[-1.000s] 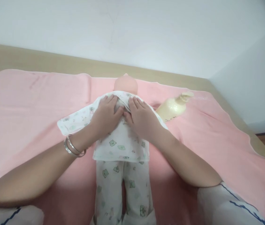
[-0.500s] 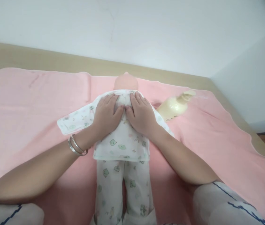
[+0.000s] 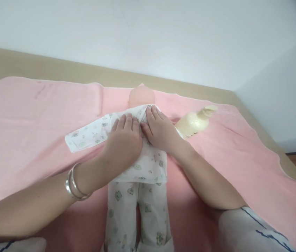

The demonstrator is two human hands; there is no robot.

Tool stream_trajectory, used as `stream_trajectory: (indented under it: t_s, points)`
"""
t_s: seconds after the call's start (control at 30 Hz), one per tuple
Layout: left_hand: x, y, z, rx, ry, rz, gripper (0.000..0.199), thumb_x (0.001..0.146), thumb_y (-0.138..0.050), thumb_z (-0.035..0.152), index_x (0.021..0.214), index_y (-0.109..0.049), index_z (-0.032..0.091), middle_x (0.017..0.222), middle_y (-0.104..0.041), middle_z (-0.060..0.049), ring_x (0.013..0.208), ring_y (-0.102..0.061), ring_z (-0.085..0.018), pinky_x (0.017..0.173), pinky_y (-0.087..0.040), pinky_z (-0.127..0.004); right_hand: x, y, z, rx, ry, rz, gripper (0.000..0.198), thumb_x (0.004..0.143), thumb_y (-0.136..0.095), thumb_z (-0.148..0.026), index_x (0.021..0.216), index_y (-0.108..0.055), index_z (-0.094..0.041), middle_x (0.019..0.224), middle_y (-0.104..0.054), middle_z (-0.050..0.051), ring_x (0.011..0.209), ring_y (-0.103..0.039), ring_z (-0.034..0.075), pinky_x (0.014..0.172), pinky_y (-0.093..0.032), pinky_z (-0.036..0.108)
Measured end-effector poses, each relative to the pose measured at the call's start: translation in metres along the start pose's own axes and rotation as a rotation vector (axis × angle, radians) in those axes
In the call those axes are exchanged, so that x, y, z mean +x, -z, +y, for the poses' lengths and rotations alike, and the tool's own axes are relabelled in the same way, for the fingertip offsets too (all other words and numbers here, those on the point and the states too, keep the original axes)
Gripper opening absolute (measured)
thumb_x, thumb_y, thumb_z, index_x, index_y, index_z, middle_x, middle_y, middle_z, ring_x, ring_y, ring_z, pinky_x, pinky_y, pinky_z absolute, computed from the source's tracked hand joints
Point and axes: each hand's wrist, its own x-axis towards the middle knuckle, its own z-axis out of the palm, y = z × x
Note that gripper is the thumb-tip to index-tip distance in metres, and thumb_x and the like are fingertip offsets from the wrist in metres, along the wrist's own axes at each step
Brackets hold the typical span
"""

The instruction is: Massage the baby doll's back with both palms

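A baby doll (image 3: 141,97) lies on its back, its head at the far end. It wears a white printed top (image 3: 151,171) and matching trousers (image 3: 123,213). My left hand (image 3: 124,141) rests on the chest of the top, fingers stretched and slightly bent, its thumb hidden. Beside it, my right hand (image 3: 162,131) lies flat over the other side of the chest, fingertips near the neckline, thumb pointing toward my left hand. The cloth is creased between the two hands. One sleeve of the top spreads out to the left; the right sleeve is mostly hidden.
Under the doll spreads a pink blanket (image 3: 45,115) on a wooden-toned table (image 3: 58,68). A pale yellow pump bottle (image 3: 193,122) lies on its side to the right of the doll. White walls (image 3: 111,38) stand behind and at the right.
My left hand has slid down and a little inward, its thumb now out of sight. The neckline has shifted and creased. My right hand has barely moved.
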Motion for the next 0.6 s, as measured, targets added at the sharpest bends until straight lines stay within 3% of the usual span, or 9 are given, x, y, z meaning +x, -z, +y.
stream_trajectory:
  t_s: [0.1,0.27,0.4,0.6]
  points:
    - [-0.003,-0.001,0.004,-0.043,-0.033,-0.024,0.056,0.099,-0.026,0.019,0.142,-0.046,-0.011,0.151,-0.045,-0.032,0.148,-0.037,-0.041,0.125,-0.031,-0.056,-0.003,0.008,-0.003,-0.059,0.020,-0.052,0.066,0.104,-0.030,-0.035,0.153,-0.032,0.009,0.160,-0.035,0.031,0.153,-0.030,0.039,0.124,-0.031,0.052]
    - [0.013,-0.001,-0.011,-0.268,0.033,-0.109,0.057,0.100,-0.022,0.022,0.145,-0.043,-0.006,0.160,-0.034,-0.027,0.155,-0.023,-0.036,0.128,-0.022,-0.054,-0.021,0.016,-0.023,-0.158,0.003,-0.055,0.062,0.104,-0.032,-0.030,0.155,-0.033,0.006,0.160,-0.037,0.029,0.151,-0.034,0.039,0.123,-0.033,0.054]
    - [0.024,-0.005,-0.022,-0.335,0.030,-0.062,0.052,0.098,-0.025,0.027,0.132,-0.053,0.000,0.149,-0.048,-0.025,0.150,-0.033,-0.036,0.127,-0.023,-0.057,-0.033,0.017,-0.034,-0.173,0.057,-0.038,0.062,0.104,-0.034,-0.033,0.154,-0.036,0.004,0.159,-0.037,0.030,0.151,-0.035,0.040,0.122,-0.034,0.056]
    - [0.023,-0.009,-0.023,-0.335,0.049,-0.024,0.054,0.098,-0.026,0.030,0.139,-0.048,0.002,0.154,-0.043,-0.025,0.151,-0.030,-0.036,0.126,-0.022,-0.060,-0.030,0.014,-0.033,-0.060,0.009,0.021,0.059,0.103,-0.030,-0.028,0.151,-0.042,0.004,0.155,-0.044,0.028,0.150,-0.038,0.037,0.123,-0.034,0.054]
